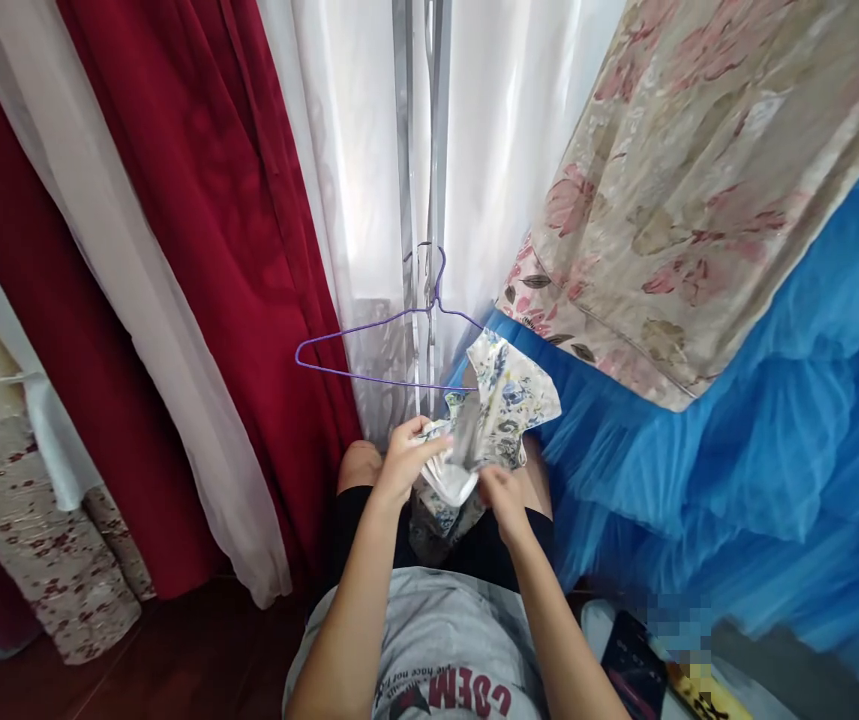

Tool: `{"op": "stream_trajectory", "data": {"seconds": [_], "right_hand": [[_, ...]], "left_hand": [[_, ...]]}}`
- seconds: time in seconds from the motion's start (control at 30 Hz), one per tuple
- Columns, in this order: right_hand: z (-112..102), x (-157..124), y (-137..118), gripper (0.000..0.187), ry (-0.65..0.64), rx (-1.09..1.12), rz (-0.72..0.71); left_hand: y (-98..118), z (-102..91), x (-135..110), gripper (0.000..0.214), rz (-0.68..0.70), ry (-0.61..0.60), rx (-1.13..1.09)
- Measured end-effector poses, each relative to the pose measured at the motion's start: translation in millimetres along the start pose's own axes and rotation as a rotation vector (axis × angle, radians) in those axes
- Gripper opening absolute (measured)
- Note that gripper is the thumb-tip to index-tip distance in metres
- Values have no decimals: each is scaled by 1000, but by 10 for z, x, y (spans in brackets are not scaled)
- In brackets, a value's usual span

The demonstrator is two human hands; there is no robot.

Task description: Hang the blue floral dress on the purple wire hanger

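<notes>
My left hand [408,457] is closed on a small white garment with a blue and yellow flower print [502,398]. My right hand [502,500] pinches the same garment from below. The cloth bunches between both hands above my knees. A purple wire hanger [388,345] hangs just behind the garment, in front of a metal pole [402,200]; part of the garment lies over the hanger's right end.
Red curtain [196,230] and sheer white curtains [339,180] hang at left and centre. A floral bedspread [699,180] and blue tulle skirt [759,440] fill the right. A dark phone [631,665] lies at bottom right. Dark wood floor [174,660] shows at lower left.
</notes>
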State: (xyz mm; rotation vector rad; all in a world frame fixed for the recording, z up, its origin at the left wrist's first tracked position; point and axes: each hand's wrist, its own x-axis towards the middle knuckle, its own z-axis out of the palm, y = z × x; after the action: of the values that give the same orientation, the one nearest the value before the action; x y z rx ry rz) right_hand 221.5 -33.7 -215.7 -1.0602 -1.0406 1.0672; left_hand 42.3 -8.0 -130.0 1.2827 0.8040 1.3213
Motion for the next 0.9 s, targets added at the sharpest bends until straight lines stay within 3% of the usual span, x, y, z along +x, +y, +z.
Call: {"op": "stream_trajectory", "data": {"seconds": [0.1,0.2,0.27,0.33,0.4,0.5,0.57,0.63,0.67,0.73,0.9], "right_hand": [[34,-81,-122,35,-303,-241,122],[-12,-158,-298,26,-548,-570,148],[-43,-210,-411,23,-591,-667,109],[-43,-256,-515,23,-535,-619,16],[-11,-293,-607,43,-503,-504,-95],[44,-339,-721,76,-610,-335,-170],[47,-384,-795,73,-565,-242,-159],[17,-455,-889,60,-482,-165,-92],[-4,-501,-947,51,-504,-148,-43],[-45,-602,-1077,40,-684,-149,26],[-138,-772,-1374,45,-1262,-38,-51]], "left_hand": [[2,85,-36,24,198,68,212],[80,49,-27,21,318,141,307],[152,46,-56,23,327,155,271],[208,116,-136,28,291,152,176],[253,260,-259,30,218,119,79],[385,491,-460,22,144,-137,96],[546,551,-543,18,192,-343,163],[709,506,-552,20,284,-401,193],[760,460,-532,22,321,-388,205],[749,371,-467,30,338,-424,233],[168,371,-413,96,36,-1022,259]]}}
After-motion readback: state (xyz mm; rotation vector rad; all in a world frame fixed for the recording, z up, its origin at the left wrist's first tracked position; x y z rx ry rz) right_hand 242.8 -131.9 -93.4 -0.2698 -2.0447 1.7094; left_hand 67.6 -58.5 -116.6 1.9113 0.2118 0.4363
